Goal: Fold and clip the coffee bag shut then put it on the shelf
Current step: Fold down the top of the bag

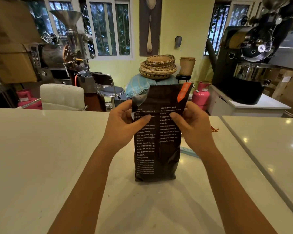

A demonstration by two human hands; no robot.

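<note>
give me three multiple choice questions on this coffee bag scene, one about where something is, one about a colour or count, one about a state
1. Where does the coffee bag stand?
A. upright on the white counter
B. on a shelf
C. on the white chair

2. What colour is the tab at the bag's top right corner?
A. green
B. orange
C. blue

3. What state is the bag's top in?
A. folded down and clipped
B. torn off
C. standing up unfolded, with no clip on it

Answers:
1. A, its base rests on the counter between the two forearms.
2. B, the orange tab runs down from that corner.
3. C, the serrated top edge is upright while the left hand and right hand pinch the bag's sides below it.
</note>
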